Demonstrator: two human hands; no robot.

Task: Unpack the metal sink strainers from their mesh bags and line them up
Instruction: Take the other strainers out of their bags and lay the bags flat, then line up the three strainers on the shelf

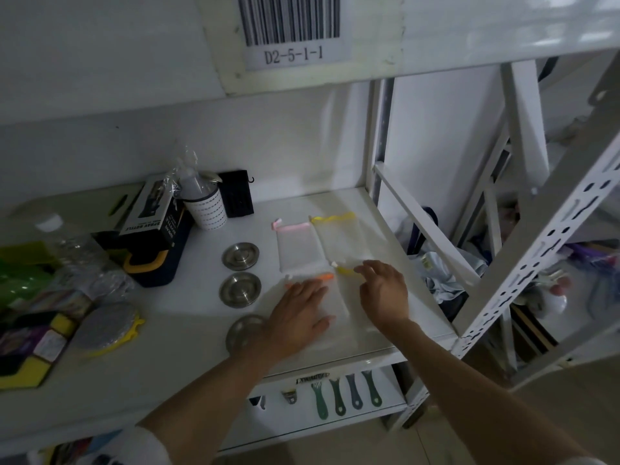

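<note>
Strainers of bare metal stand in a column on the white shelf [188,330], left of your hands: the far strainer [240,255], the middle strainer [240,289] just near of it, and the near strainer [245,332], whose right edge is hidden under your left hand [298,317]. That hand lies flat, palm down, fingers spread, on an orange-trimmed mesh bag [325,307]; its grip closes on nothing. Your right hand [384,292] hovers over the right edge of the same bag with fingers loosely curled and apart, its fingertips close to a yellow cord end [345,270]; you cannot tell from here whether they touch it. Farther back lie two more flat bags side by side, the pink-trimmed bag [298,246] on the left and the yellow-trimmed bag [342,236] on the right. At the far left of the shelf stand a white perforated cup [206,209], a black spray-bottle box [151,216] and a black block [236,194]. Sponges [37,344] and a round grey scourer [107,325] sit at the near left. A barcode label [292,31] reading D2-5-1-1 is stuck on the shelf above.
</note>
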